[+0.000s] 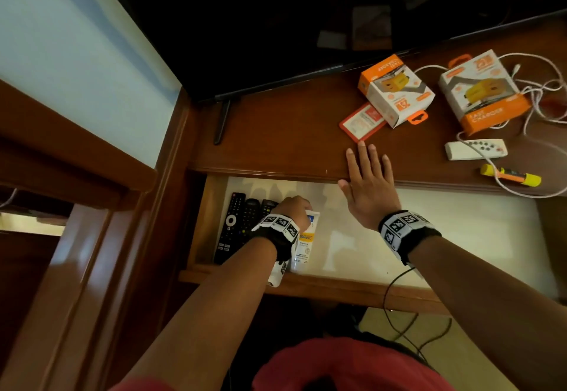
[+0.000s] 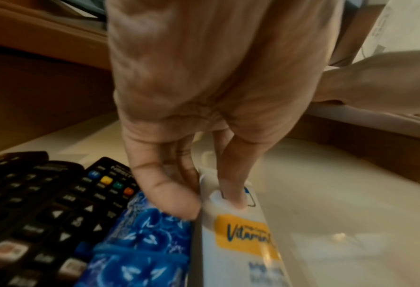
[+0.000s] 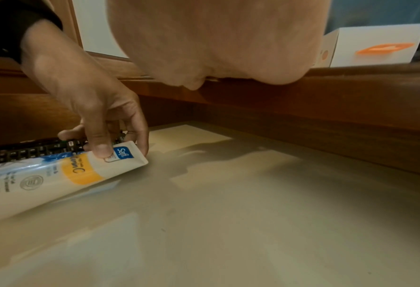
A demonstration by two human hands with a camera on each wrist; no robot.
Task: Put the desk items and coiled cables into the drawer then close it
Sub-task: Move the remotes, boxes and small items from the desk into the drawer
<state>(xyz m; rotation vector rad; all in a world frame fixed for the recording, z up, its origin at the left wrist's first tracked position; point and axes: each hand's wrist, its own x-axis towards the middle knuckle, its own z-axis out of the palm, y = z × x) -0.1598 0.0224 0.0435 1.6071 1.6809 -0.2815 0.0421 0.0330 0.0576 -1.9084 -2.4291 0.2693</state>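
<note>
The drawer (image 1: pixel 429 237) stands open, lined in white. A white tube of cream (image 1: pixel 305 248) with a yellow label lies in its left part beside several black remotes (image 1: pixel 233 225). My left hand (image 1: pixel 296 208) reaches down and pinches the tube's (image 3: pixel 44 178) crimped far end between thumb and fingers (image 2: pixel 179 203). A blue patterned packet (image 2: pixel 142 252) lies between the tube (image 2: pixel 240 242) and the remotes. My right hand (image 1: pixel 368 182) lies flat and open on the desk's front edge, holding nothing. Two orange-and-white charger boxes (image 1: pixel 395 90) (image 1: pixel 484 90) and a loose white cable (image 1: pixel 540 90) sit on the desk.
On the desk also lie a red card holder (image 1: pixel 362 122), a small white remote (image 1: pixel 475 149) and a yellow-and-orange torch-like stick (image 1: pixel 511 176). A dark TV screen (image 1: pixel 276 22) stands behind on its foot (image 1: pixel 222 120). The drawer's right part shows bare liner.
</note>
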